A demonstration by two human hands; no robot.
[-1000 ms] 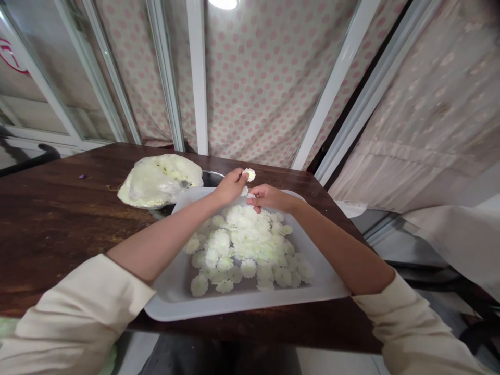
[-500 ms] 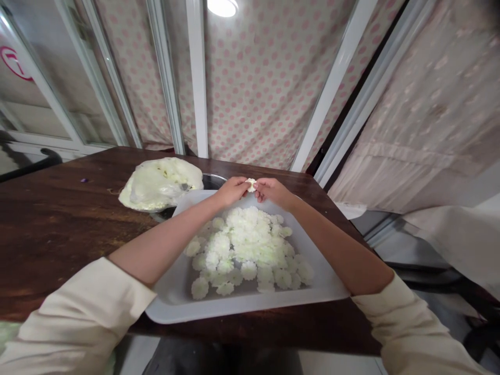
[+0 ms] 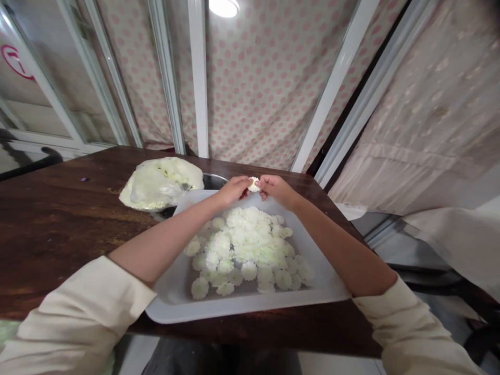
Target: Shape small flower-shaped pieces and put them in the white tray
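Two hands meet just above the far rim of the pale plastic tray (image 3: 242, 311), and from my remote seat I see them closed in on one small white flower head (image 3: 254, 184). The left hand (image 3: 233, 190) is closed to a pinch, gripping the bloom at its edge. The right hand (image 3: 276, 190) is half curled just beside it, and I cannot tell whether its fingers touch the bloom. Held up there, the bloom appears to stay clear of the heaped white flower heads (image 3: 242, 245) in the tray's middle, which leaves both hands room to work. Both forearms reach across the tray, and its pale floor shows along the near edge. Beyond the far rim, a plastic-covered mound of pale blooms (image 3: 160, 183) sits against a steel bowl (image 3: 215, 181) on the dark wooden table (image 3: 58, 234). The table runs well past the tray on my left, while on my right the tray's corner sits near the table edge, so room is tighter there.
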